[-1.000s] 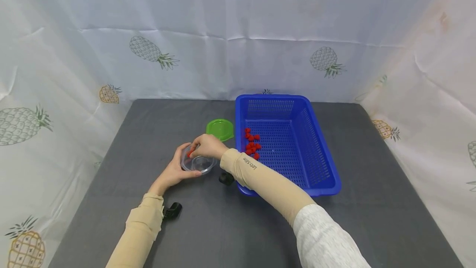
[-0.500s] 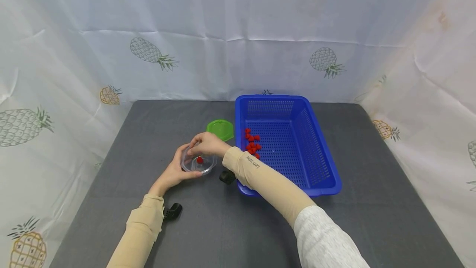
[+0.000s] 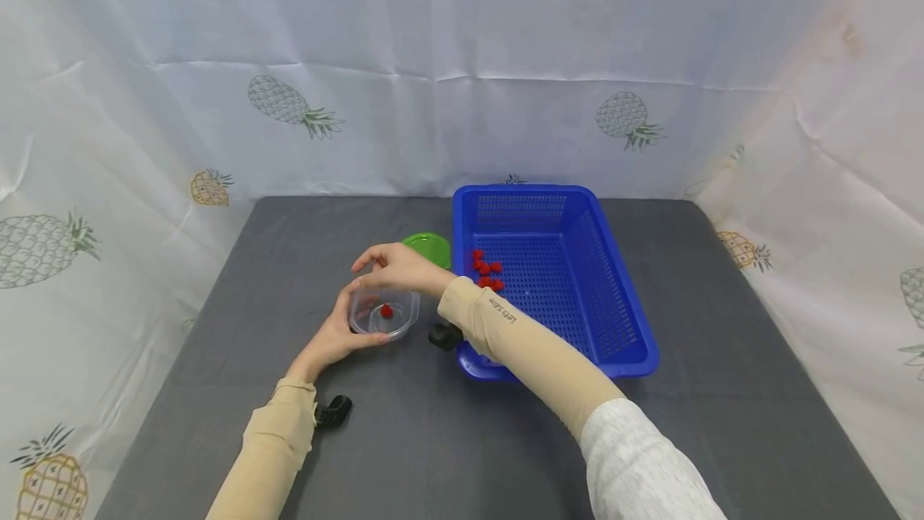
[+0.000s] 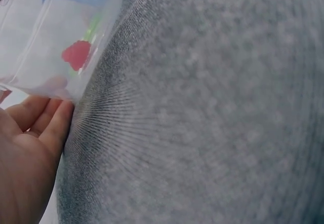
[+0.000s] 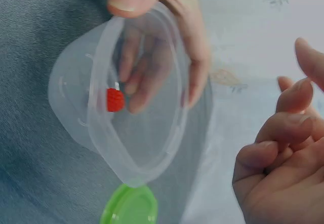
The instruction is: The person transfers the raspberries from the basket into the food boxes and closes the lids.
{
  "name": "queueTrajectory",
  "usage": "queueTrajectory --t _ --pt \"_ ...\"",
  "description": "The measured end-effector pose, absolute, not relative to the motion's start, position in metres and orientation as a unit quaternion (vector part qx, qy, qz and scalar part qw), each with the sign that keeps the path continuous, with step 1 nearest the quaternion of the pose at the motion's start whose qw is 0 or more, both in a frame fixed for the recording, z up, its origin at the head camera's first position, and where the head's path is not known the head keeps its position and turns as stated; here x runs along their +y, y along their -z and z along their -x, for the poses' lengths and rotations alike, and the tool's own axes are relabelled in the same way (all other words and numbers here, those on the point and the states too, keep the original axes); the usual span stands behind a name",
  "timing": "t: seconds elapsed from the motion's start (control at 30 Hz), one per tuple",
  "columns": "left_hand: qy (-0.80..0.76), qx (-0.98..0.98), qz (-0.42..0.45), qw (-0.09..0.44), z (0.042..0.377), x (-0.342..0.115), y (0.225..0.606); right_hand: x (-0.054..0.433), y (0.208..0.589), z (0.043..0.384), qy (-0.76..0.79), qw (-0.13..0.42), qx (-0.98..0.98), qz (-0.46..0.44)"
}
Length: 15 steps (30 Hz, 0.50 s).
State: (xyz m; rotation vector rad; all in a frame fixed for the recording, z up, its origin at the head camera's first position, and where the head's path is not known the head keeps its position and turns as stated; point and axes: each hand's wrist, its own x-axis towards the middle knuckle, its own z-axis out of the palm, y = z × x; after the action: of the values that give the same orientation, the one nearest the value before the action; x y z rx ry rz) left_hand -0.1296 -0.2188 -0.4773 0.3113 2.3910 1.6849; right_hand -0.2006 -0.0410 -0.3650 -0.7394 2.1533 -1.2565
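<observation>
Grasped in the left hand (image 3: 334, 341): a clear plastic container (image 3: 401, 318) with one red raspberry (image 5: 115, 100) inside
Transparent, tapered toward the base and flared to a broad, round-cornered rim, with thumb and fingers clasped about the left side of the container; lying at the base of the container, the raspberry, bright red and knobbly; over the far side of the container, the right hand (image 3: 404, 270), released, with thumb and forefinger parted and other fingers loosely bent; beyond the container, a green lid (image 3: 433, 248); to the right of the container, a blue perforated basket (image 3: 549, 279), with further red berries (image 3: 484, 268) gathered on the side nearest the container
</observation>
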Motion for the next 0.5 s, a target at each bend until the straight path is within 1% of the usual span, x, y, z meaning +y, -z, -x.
queueTrajectory --t 0.17,0.3,0.5 --pt "-0.571 0.808 -0.11 0.091 0.129 -0.22 0.479 -0.032 0.353 0.199 0.494 0.256 0.777 0.295" --pt "-0.566 0.813 -0.1 0.094 0.13 -0.221 0.479 -0.023 0.345 0.199 0.512 0.246 0.764 0.305" --pt "-0.554 0.823 -0.078 0.098 0.132 -0.222 0.477 -0.003 0.335 0.2 0.542 0.246 0.746 0.298"
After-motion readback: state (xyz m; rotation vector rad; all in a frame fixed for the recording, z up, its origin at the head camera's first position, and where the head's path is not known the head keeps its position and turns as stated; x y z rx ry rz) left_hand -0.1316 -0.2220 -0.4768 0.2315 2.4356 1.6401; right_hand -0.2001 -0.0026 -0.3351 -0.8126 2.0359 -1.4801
